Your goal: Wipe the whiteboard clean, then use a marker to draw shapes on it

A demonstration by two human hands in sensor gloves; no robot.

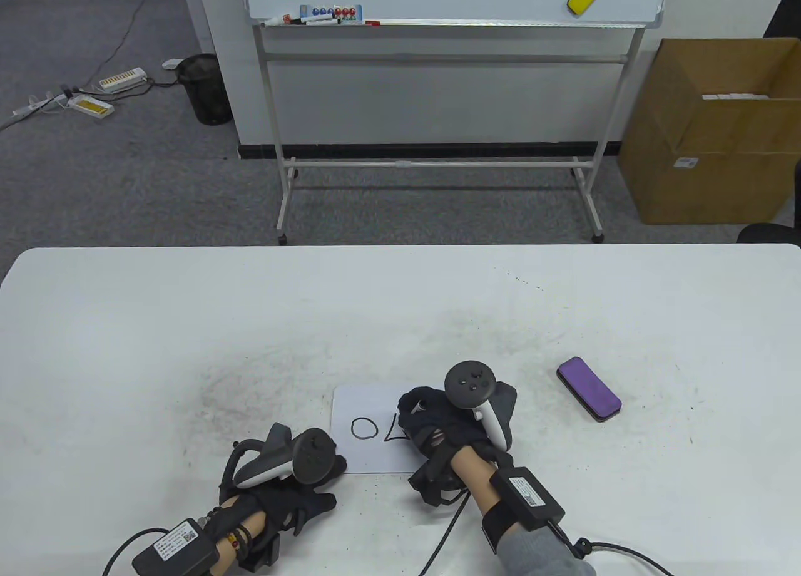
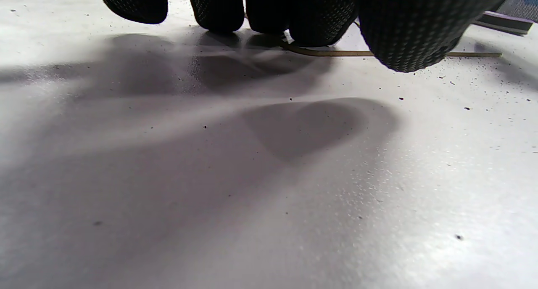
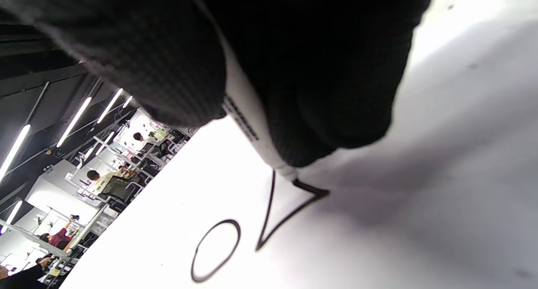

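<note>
Fingers (image 3: 319, 112) of the right hand (image 1: 447, 435) curl round a white marker (image 3: 252, 129), its tip touching the small whiteboard (image 1: 369, 401) at a corner of a part-drawn triangle (image 3: 286, 213). At the triangle's 9 o'clock sits a drawn circle (image 1: 364, 428). Left hand (image 1: 300, 482) lies at the board's 7 o'clock corner, its fingers (image 2: 218, 7) straight and pressing down at the board's edge on the white surface (image 1: 188, 325). A purple eraser (image 1: 589, 389) lies on the surface at the board's 3 o'clock, well apart from both hands.
</note>
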